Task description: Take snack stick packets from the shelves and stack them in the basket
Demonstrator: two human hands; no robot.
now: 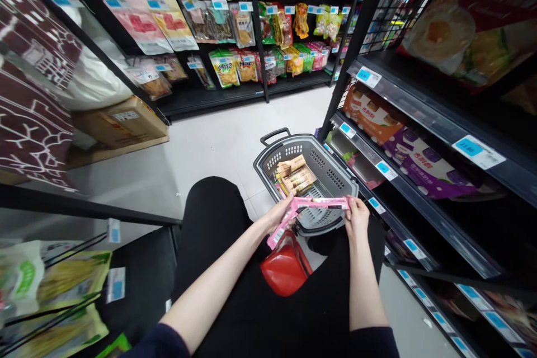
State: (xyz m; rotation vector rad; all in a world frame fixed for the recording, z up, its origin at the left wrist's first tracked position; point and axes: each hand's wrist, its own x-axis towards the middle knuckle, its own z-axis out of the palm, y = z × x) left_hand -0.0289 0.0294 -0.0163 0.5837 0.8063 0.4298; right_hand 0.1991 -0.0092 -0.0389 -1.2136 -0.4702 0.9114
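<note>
A shop aisle with a pale grey floor. Black metal shelves stand at the right, carrying blue price labels. At the back, a rack holds hanging snack bags. A cardboard box lies at the left.

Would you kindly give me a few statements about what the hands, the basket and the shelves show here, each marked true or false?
1. Both hands, the left hand and the right hand, hold the pink packets. True.
2. The grey shopping basket stands on a shelf. False: it stands on the floor beside the right-hand shelving.
3. Tan snack packets lie in the basket. True.
4. The pink packets rest at the bottom of the basket. False: they are held above its near rim.
5. A cardboard box sits at the left. True.
</note>
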